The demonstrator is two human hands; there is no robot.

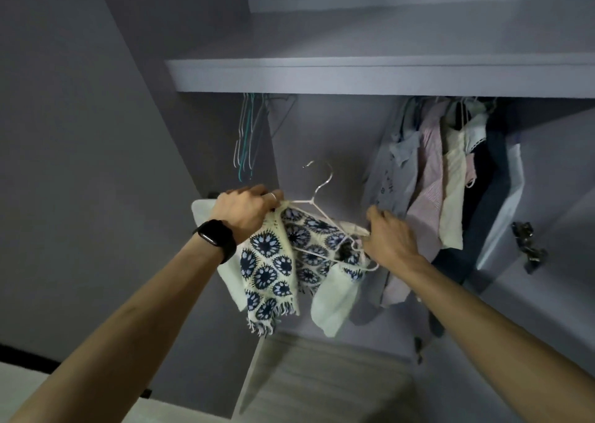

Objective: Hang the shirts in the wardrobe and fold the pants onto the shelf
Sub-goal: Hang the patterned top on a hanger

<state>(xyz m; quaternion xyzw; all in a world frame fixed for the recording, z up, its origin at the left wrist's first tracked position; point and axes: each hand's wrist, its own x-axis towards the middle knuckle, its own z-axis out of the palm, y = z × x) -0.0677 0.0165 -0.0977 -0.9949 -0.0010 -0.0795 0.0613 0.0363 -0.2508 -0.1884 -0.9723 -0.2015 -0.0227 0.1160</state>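
Left hand: grips patterned shirt at white hanger left end.
Right hand: pinches hanger's right end.

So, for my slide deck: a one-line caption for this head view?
Left hand and right hand hold a blue-patterned cream shirt on a white hanger before the hung clothes.

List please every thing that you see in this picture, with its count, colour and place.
top: one, cream with navy flower rounds, on the held hanger, centre.
hanger: one, white, in both hands, hook free.
empty hangers: several, white, teal, grey, hanging under the shelf, left.
hung clothes: several, grey, pink, cream, dark, hanging right.
shelf: one, grey, above the clothes.
watch: one, black, left wrist.
left hand: grips the hanger's left end with the top.
right hand: holds the hanger's right end.
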